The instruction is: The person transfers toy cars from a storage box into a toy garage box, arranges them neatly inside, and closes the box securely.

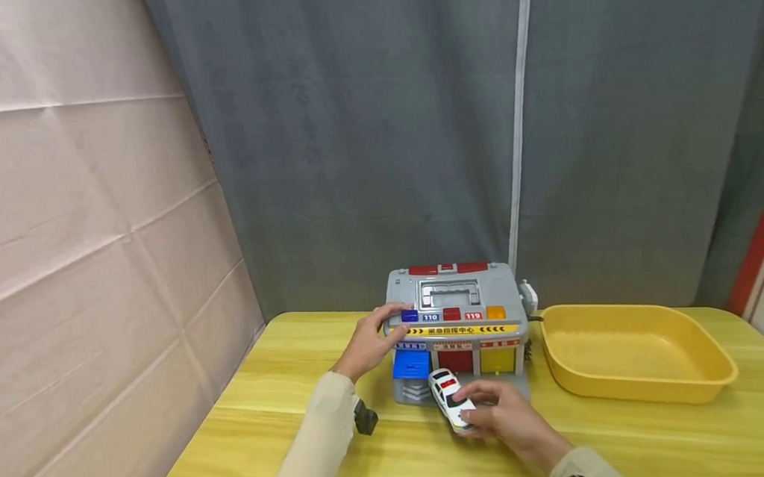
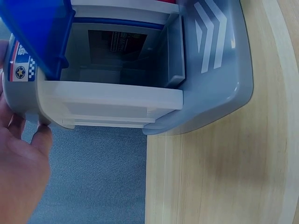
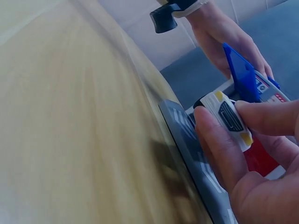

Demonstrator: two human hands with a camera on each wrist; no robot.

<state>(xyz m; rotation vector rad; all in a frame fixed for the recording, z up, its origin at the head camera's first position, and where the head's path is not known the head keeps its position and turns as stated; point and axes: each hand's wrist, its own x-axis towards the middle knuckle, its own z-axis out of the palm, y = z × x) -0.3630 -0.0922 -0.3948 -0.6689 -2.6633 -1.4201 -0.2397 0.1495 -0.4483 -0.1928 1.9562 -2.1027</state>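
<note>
A grey toy garage with a carry handle stands on the table. My left hand grips the left corner of its roof, its fingers over the top and round the side in the left wrist view. The blue door is swung up, showing the bay behind it. A white toy police car with a red light bar is pinched between the thumb and fingers of my right hand. The car is tilted, one end toward the blue-door bay, close over the grey ramp.
Beside the blue door, the red door and yellow door are down. A yellow tray stands right of the garage on the wood-grain table. Behind the table hangs a grey curtain; a pale cloth wall is at left.
</note>
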